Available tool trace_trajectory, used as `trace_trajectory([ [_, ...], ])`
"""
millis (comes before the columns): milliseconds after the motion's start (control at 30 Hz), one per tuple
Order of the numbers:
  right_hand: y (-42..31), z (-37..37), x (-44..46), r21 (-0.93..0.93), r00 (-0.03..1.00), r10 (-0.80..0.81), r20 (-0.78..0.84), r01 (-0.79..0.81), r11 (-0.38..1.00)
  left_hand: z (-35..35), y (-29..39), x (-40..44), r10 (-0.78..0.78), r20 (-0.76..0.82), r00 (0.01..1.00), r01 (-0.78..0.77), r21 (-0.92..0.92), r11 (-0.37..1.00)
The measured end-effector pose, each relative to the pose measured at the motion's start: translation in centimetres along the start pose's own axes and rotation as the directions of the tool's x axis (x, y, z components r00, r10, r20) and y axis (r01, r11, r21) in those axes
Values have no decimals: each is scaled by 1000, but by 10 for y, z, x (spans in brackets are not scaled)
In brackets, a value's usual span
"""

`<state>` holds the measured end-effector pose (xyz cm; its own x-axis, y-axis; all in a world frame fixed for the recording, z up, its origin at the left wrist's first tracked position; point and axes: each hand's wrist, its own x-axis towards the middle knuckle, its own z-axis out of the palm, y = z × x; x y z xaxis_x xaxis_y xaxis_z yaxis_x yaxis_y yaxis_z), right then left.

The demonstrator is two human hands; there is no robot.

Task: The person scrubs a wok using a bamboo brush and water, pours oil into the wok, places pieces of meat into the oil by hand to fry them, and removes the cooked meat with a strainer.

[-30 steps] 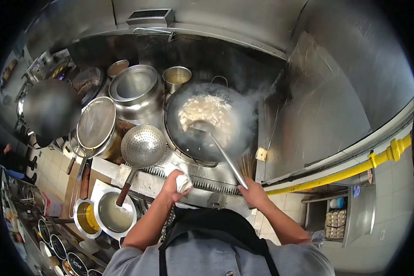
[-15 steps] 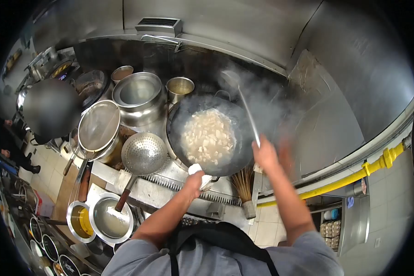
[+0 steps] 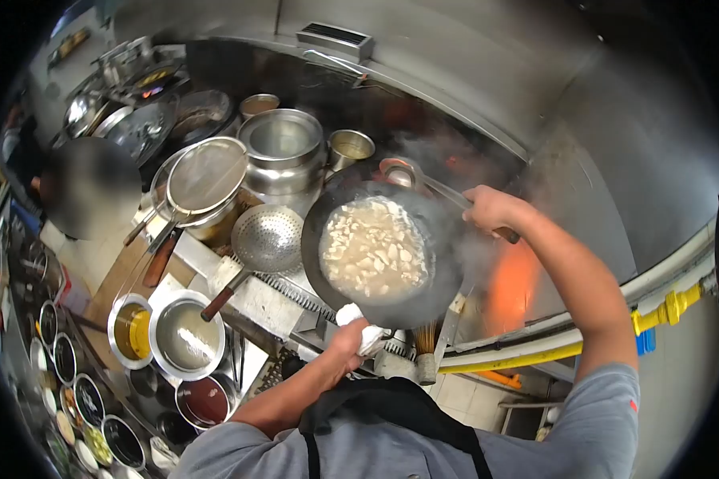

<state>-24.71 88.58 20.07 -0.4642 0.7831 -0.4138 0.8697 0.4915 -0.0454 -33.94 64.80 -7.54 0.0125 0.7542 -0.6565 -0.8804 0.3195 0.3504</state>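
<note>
A black wok (image 3: pixel 446 299) holds pale sliced pieces in cloudy liquid (image 3: pixel 375 249), with steam rising beside it. My left hand (image 3: pixel 345 346) is closed on a folded white cloth (image 3: pixel 370 340) at the wok's near edge; any handle under the cloth is hidden. My right hand (image 3: pixel 490 209) grips a long-handled ladle (image 3: pixel 446 192) to the right of the wok. The ladle's bowl sits at the far rim; whether it touches the rim I cannot tell. An orange glow (image 3: pixel 513 279) shows to the right of the wok.
Left of the wok lie a perforated strainer (image 3: pixel 268 238) and a mesh sieve (image 3: pixel 208 176), near a large metal pot (image 3: pixel 281 160). A bowl of liquid (image 3: pixel 188 335) stands nearer me. A yellow pipe (image 3: pixel 535 356) runs along the right. Another person is at the far left.
The ladle has come down from upright, its bowl now at the wok's far rim. My right hand has moved up and right. The wok appears shifted and tilted toward me; the camera view has turned.
</note>
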Motion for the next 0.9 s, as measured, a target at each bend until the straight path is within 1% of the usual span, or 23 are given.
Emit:
trace_trajectory([
  [67, -10, -15, -2, -52, 998, -63, 27, 64, 997, -2, -11, -10, -1, 8, 1000, 1, -49, 999],
  [100, -14, -21, -4, -55, 995, -58, 86, 63, 997, -5, -17, -15, -18, 26, 999, 20, -69, 997],
  [133, -17, -25, -4, -58, 989, -51, 139, 59, 997, -1, -17, -29, -1, 45, 999, 5, -77, 997],
  [233, -20, -32, -4, -84, 984, -96, 151, 110, 990, -3, -22, -48, 28, 18, 999, -27, -89, 996],
  [267, -23, -32, -5, -145, 984, -106, 145, 127, 981, 0, -20, -59, 41, -6, 999, -42, -98, 994],
  [300, -27, -31, -7, -149, 983, -113, 144, 135, 980, 1, -22, -65, 48, -8, 999, -49, -103, 993],
  [367, -38, -33, -13, -208, 977, -156, 145, 184, 961, 2, -22, -71, 75, 40, 996, -69, -135, 988],
  [400, -42, -34, -14, -216, 977, -163, 141, 191, 958, 0, -24, -72, 85, 42, 996, -78, -142, 987],
  [467, -53, -38, -13, -176, 972, -158, 175, 189, 966, -7, -28, -70, 83, 20, 996, -80, -126, 989],
  [600, -77, -38, -14, -214, 964, -184, 192, 224, 951, -16, -36, -64, 66, 30, 997, -61, -144, 988],
  [667, -98, -43, -27, -301, 972, -157, 174, 204, 932, -15, -35, -65, 79, 61, 995, -65, -205, 977],
  [700, -106, -43, -29, -311, 972, -159, 174, 208, 928, -15, -36, -66, 84, 64, 994, -69, -215, 974],
  [767, -120, -44, -32, -460, 977, -152, 147, 203, 864, -11, -32, -76, 56, 82, 995, -38, -205, 978],
  [800, -128, -43, -34, -468, 976, -154, 154, 209, 859, -8, -31, -81, 57, 81, 995, -38, -216, 976],
  [867, -142, -45, -42, -491, 983, -143, 115, 181, 852, 1, -25, -91, 83, 62, 995, -68, -223, 972],
  [900, -132, -44, -16, -498, 982, -146, 118, 185, 847, -1, -26, -89, 85, 62, 994, -69, -232, 970],
])
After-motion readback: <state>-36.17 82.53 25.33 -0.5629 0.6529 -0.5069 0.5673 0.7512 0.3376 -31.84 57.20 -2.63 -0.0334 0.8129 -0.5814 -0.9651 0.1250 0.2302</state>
